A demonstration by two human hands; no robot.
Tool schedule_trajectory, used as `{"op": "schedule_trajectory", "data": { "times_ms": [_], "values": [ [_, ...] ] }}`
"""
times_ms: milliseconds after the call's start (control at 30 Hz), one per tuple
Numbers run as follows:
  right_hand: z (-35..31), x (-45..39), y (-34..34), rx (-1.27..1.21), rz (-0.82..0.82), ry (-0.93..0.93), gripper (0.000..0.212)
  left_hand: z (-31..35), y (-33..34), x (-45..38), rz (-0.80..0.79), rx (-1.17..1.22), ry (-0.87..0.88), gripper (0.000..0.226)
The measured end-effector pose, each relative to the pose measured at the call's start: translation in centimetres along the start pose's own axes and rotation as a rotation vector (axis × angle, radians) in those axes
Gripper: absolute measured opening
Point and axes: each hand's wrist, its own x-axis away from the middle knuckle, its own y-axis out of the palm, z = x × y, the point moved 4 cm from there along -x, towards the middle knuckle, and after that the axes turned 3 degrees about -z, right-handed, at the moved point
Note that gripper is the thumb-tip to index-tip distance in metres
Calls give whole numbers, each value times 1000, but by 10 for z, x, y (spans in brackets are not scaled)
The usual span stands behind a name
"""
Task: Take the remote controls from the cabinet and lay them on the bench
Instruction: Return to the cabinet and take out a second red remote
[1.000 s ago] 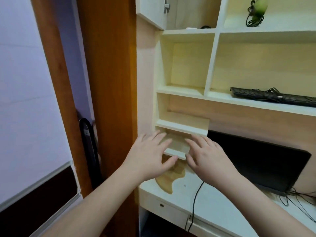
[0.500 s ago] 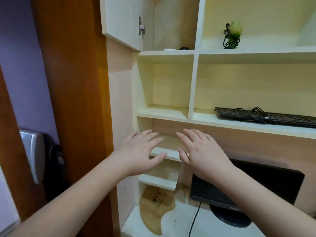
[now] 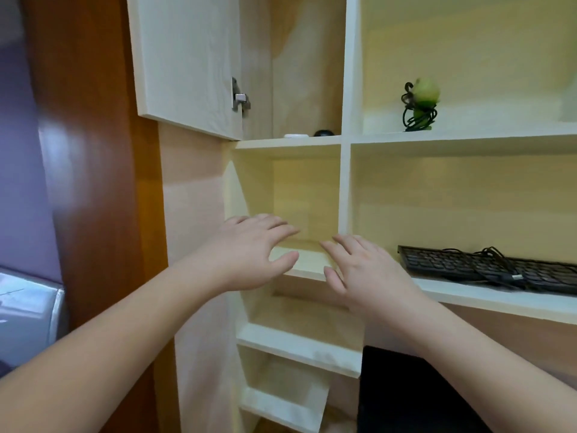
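Note:
High up, the cabinet [image 3: 307,89] has its door [image 3: 187,57] swung open. On its floor lie the ends of a white remote [image 3: 296,136] and a black remote [image 3: 323,133]; the rest of each is hidden by the shelf edge. Well below them, my left hand [image 3: 249,254] and my right hand [image 3: 365,273] are raised side by side in front of the cubby under the cabinet. Both have their fingers spread and hold nothing. The bench is not in view.
A black keyboard [image 3: 487,268] with a tangled cable lies on the shelf at the right. A green object wrapped in black cord [image 3: 420,104] stands in the upper right compartment. A black monitor [image 3: 415,392] sits at the bottom right, a brown wooden panel [image 3: 93,182] at the left.
The view has tilted upward, so the open cabinet and the two remotes come closer. Both hands have risen from the small lower shelves to the cubby above.

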Motion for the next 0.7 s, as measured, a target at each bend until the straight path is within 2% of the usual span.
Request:
{"op": "schedule_trajectory", "data": {
  "times_ms": [100, 567, 700],
  "values": [
    [9, -18, 0, -20, 27, -19, 51, -9, -12, -15, 10, -8, -9, 56],
    [-11, -100, -55, -75, 104, -20, 53, -76, -41, -74, 258, 35, 123, 56],
    [-11, -121, -77, -159, 120, 58, 50, -98, -48, -91, 328, 82, 155, 55]
  ]
}}
